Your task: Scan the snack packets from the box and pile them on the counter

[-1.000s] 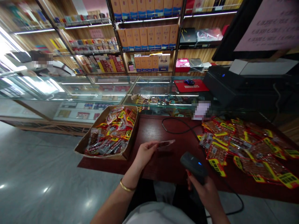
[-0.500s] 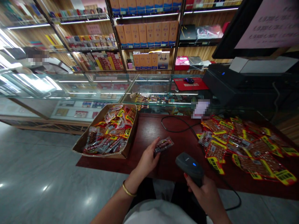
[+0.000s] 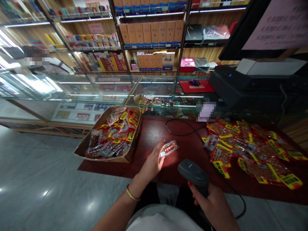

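My left hand is closed on a small clear snack packet with a dark red label, just above the brown counter. White light falls on the packet and on my fingers. In my right hand is a dark grey barcode scanner, its head pointed toward the packet. A cardboard box of similar packets stands to the left of my left hand. Beyond the scanner, on the right, lies a loose pile of snack packets with yellow and red edges.
A black cable loops over the counter. Behind it stands a glass display case with a red mouse pad. A monitor and a black machine rise at the right. A person is at the far left.
The scanner's light has come on and now shines on the packet in my left hand. The scanner has shifted slightly left, and its blue indicator no longer shows.
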`<move>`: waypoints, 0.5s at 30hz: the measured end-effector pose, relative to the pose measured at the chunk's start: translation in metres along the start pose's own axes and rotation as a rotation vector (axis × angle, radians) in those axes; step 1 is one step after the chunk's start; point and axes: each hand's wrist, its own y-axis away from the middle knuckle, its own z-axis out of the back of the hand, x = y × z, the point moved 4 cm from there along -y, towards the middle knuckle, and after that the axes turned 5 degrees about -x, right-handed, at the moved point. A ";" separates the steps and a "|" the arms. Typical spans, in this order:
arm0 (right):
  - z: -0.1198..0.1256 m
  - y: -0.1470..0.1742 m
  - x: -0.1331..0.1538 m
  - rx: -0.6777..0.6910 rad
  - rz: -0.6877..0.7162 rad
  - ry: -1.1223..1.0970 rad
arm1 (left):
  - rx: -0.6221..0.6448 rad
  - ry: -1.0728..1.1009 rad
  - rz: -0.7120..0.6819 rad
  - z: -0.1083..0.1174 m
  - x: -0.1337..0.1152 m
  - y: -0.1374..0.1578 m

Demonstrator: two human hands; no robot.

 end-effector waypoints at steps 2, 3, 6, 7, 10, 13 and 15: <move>0.004 0.000 -0.001 0.006 0.005 0.030 | 0.001 -0.020 -0.007 -0.002 0.001 0.000; 0.005 0.000 -0.003 0.010 0.009 0.043 | 0.006 -0.020 -0.008 -0.001 0.000 0.001; 0.004 -0.003 -0.010 0.026 0.006 0.055 | 0.022 -0.016 -0.022 0.002 -0.005 0.000; 0.003 -0.004 -0.013 0.030 0.003 0.047 | 0.024 -0.011 -0.028 0.003 -0.008 0.000; -0.004 -0.011 -0.024 0.051 -0.021 -0.059 | -0.018 0.011 0.000 0.006 -0.013 -0.005; -0.011 -0.023 -0.039 0.050 -0.056 -0.261 | -0.093 0.036 0.066 0.004 -0.019 -0.019; -0.015 -0.031 -0.052 0.039 -0.095 -0.388 | -0.117 0.085 0.086 -0.003 -0.029 -0.035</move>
